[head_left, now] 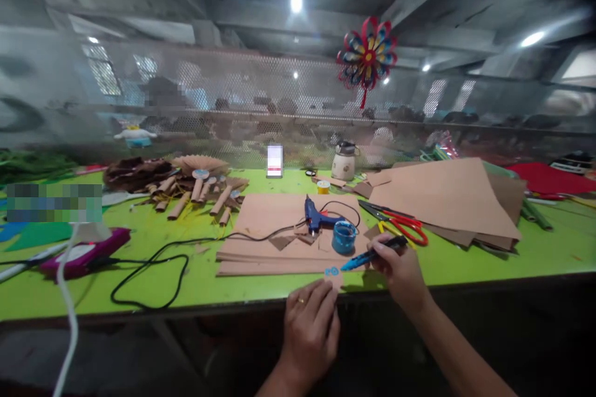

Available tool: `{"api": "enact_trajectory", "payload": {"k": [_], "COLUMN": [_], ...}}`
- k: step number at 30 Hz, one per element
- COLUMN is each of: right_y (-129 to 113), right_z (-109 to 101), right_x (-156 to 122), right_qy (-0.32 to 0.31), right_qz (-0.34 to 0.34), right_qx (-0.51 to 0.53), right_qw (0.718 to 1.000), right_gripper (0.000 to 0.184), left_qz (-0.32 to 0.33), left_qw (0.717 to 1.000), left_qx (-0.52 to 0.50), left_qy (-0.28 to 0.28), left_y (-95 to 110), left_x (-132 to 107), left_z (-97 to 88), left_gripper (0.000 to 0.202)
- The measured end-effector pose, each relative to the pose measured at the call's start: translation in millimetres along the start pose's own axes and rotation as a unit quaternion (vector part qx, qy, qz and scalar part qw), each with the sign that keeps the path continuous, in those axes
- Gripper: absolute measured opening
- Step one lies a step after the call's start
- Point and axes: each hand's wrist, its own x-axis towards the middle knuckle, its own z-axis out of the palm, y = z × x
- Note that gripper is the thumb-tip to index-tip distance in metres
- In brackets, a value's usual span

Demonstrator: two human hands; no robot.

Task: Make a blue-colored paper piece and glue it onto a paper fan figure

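Note:
My right hand (395,267) grips a blue-and-black pen (357,260), its blue tip angled down to the left. The tip is close to a small brown cardboard piece (332,273) with round blue marks on it. My left hand (311,322) has its fingers bent together over the near end of that piece, at the table's front edge; the thumb is mostly hidden. Just beyond the pen stands a blue round jar or roll (343,237). Flat cardboard sheets (261,214) lie stacked behind my hands, with a blue glue gun (319,218) on top.
Red-handled scissors (405,226) lie to the right, near large brown sheets (442,192). A black cable (186,242) loops across the green table (205,288). Left are a purple power strip (88,254) and cardboard tubes (198,189). A bottle (343,161) and lit phone (274,160) stand behind.

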Motion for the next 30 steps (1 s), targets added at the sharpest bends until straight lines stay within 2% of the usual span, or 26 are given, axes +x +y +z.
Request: {"api": "enact_trajectory", "payload": {"k": [4,8,15,22,30], "right_y": [16,17,23,16,15], "right_z": [-3,-6,-11,-7,-6], "right_x": [3,6,7,6,5], "right_qy": [-0.009,-0.015,-0.068,-0.117,-0.137], "right_qz": [0.025,0.038,0.064,0.065,0.063], "right_qx": [-0.005,-0.007,-0.047,-0.156,-0.192], "right_qw": [1.000,0.999,0.994,0.979,0.970], "right_gripper": [0.017,0.017,0.018,0.018,0.020], "left_qz": [-0.014,-0.021,-0.022,-0.022,-0.029], "left_qw": [1.000,1.000,1.000,0.999,0.999], "left_qx": [-0.011,-0.013,-0.018,-0.011,-0.024], "left_qy": [-0.010,-0.013,-0.013,-0.024,-0.014], "left_y": [0,-1,-1,-2,-1], "left_x": [0,-2,2,1,4], "left_z": [1.1,4.4,4.9,5.5,4.5], "left_gripper": [0.035,0.035,0.036,0.034,0.033]}}
